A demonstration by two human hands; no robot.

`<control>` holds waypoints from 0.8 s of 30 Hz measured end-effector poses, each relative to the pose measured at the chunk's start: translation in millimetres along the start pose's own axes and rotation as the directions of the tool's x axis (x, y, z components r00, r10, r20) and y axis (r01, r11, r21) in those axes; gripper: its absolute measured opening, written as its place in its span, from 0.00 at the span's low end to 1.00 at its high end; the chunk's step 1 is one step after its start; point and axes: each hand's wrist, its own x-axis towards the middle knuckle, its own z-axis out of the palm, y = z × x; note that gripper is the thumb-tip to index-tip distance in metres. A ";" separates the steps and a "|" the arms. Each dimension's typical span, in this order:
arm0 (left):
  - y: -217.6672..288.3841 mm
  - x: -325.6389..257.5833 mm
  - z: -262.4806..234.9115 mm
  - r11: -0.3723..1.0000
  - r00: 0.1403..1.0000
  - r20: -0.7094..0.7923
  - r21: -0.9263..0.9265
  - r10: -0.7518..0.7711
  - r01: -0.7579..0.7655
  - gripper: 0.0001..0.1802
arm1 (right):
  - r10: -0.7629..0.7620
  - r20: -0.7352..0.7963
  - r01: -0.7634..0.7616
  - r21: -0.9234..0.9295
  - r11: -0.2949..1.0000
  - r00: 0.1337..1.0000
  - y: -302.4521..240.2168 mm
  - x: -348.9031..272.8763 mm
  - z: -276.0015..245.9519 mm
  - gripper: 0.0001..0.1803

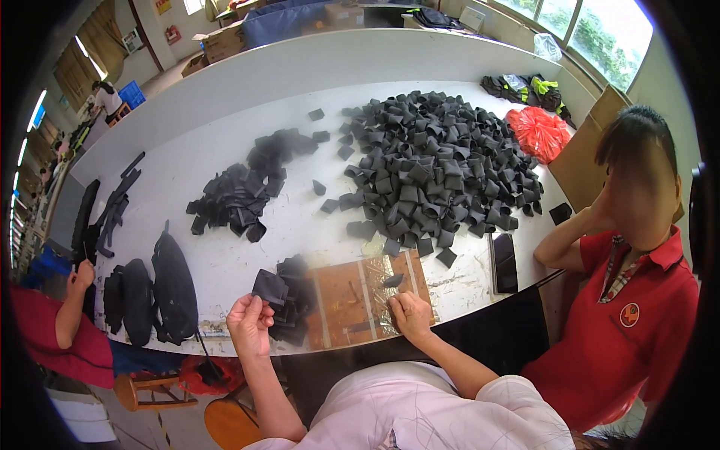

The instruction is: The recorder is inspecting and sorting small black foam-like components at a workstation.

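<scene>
The left hand (251,322) held a dark square (270,286) pinched, by the near stack (291,321). A small dark piece (393,280) — long axis left to right — showed just beyond the right hand (410,311), the nearer one; whether that hand's curled fingers gripped anything, I could not tell.

A red plastic bag (541,135) lies beside a brown board (583,163); a wooden stool (124,392) stands lower left.
</scene>
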 end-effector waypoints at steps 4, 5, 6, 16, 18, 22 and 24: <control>-9.1 -9.5 7.8 0.998 0.997 0.058 -0.055 0.042 -0.039 0.02 | -0.012 0.000 0.012 0.006 1.000 1.000 -0.6 -0.1 -0.7 0.09; -12.8 -13.6 12.1 0.999 0.997 0.051 0.005 0.053 -0.053 0.03 | -0.014 0.005 0.014 -0.004 1.000 1.000 1.3 -0.8 0.3 0.09; -17.3 -18.1 16.9 0.996 0.997 0.044 0.066 0.063 -0.066 0.03 | -0.016 0.009 0.016 -0.013 1.000 1.000 2.5 -1.2 0.7 0.09; -95.3 -53.7 40.0 0.939 0.982 0.182 0.343 -0.048 -0.017 0.03 | -0.017 0.052 0.017 -0.003 1.000 0.998 -0.7 -2.1 -2.5 0.08; -96.9 -60.1 44.1 0.935 0.969 0.215 0.353 -0.123 0.040 0.04 | 0.021 0.112 -0.043 0.203 0.978 0.993 -17.0 -2.8 -9.5 0.08; -85.5 -68.4 54.0 0.939 0.929 0.325 0.337 -0.178 0.063 0.06 | 0.045 0.193 -0.126 0.434 0.892 0.980 -71.2 1.6 -30.6 0.07; -79.9 -70.7 57.7 0.940 0.923 0.343 0.338 -0.177 0.055 0.06 | -0.003 0.190 -0.084 0.450 0.889 0.982 -81.8 8.1 -33.1 0.08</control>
